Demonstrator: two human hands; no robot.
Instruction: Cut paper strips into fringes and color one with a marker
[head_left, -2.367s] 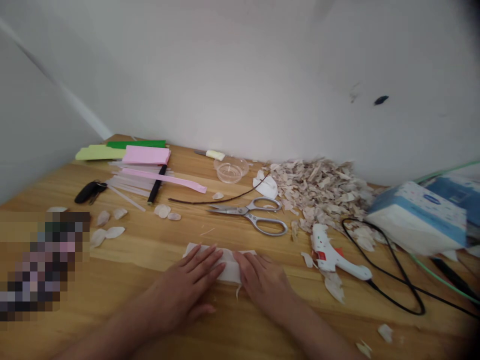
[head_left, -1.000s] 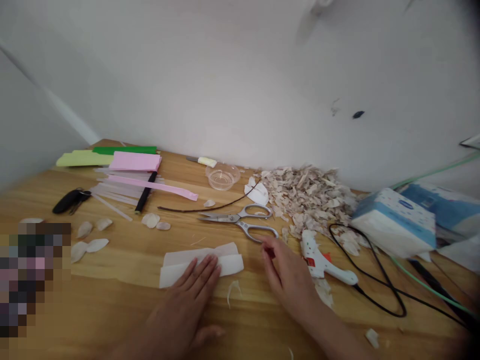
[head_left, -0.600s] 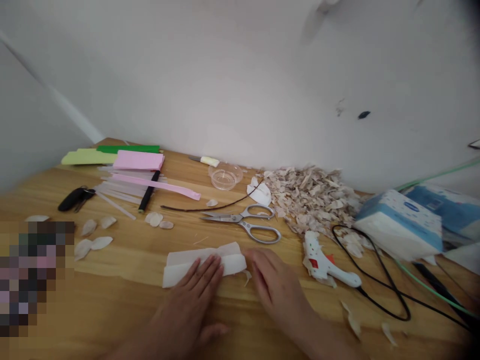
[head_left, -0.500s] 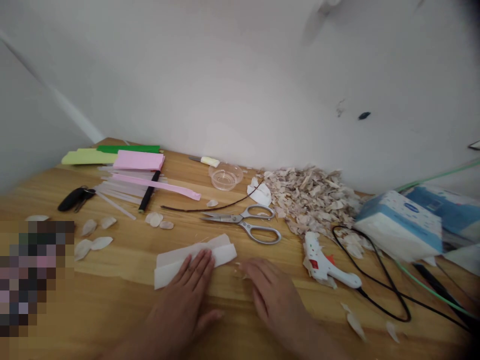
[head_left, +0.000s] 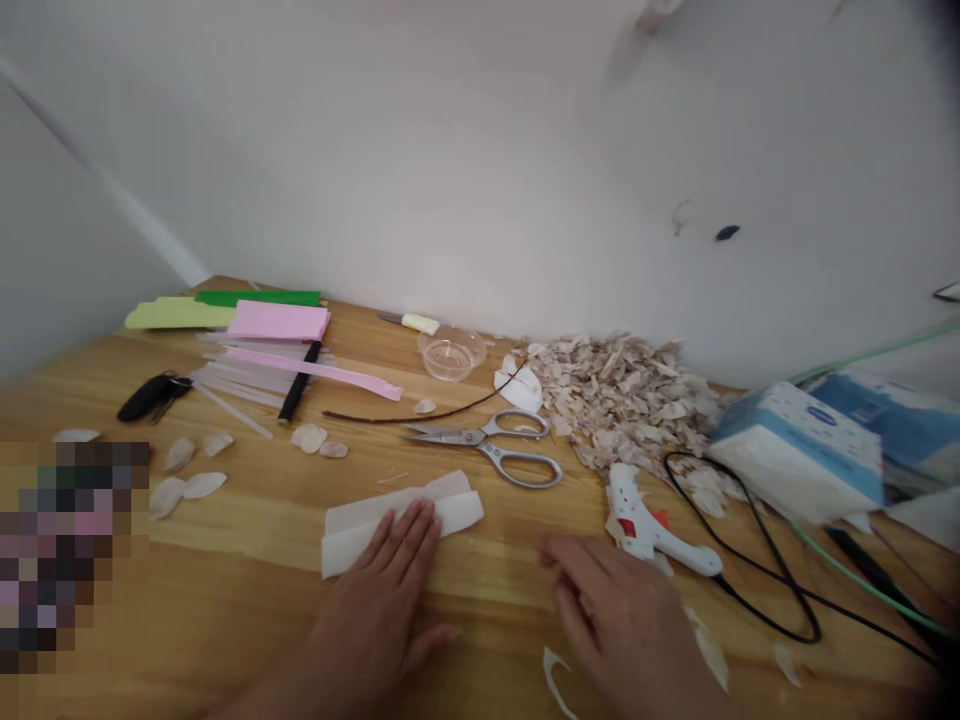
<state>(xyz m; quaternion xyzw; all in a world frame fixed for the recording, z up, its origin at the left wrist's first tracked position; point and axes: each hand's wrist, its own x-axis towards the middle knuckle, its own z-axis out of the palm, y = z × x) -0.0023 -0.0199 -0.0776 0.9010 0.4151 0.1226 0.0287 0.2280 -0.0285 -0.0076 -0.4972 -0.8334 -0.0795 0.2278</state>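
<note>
My left hand [head_left: 375, 590] lies flat with spread fingers on a folded strip of white paper [head_left: 397, 525], pressing it to the wooden table [head_left: 247, 520]. My right hand [head_left: 611, 600] is open and holds nothing, a little right of the strip. Just above its fingertips stands a white hot glue gun [head_left: 649, 530]. Below the hand lies a curved white scrap [head_left: 555, 680], and a pale petal-shaped piece [head_left: 709, 650] lies by its outer edge.
Steel scissors [head_left: 487, 445] lie above the strip, beside a heap of pale shavings [head_left: 622, 400]. Further back are a glass bowl [head_left: 448, 355], a pink strip [head_left: 322, 372] and glue sticks [head_left: 232, 390]. A tissue pack [head_left: 795, 450] and black cord [head_left: 750, 560] sit right.
My right hand has moved right and down, away from the strip, toward the glue gun. A curved white scrap now shows near it. The strip has shifted slightly under my left hand.
</note>
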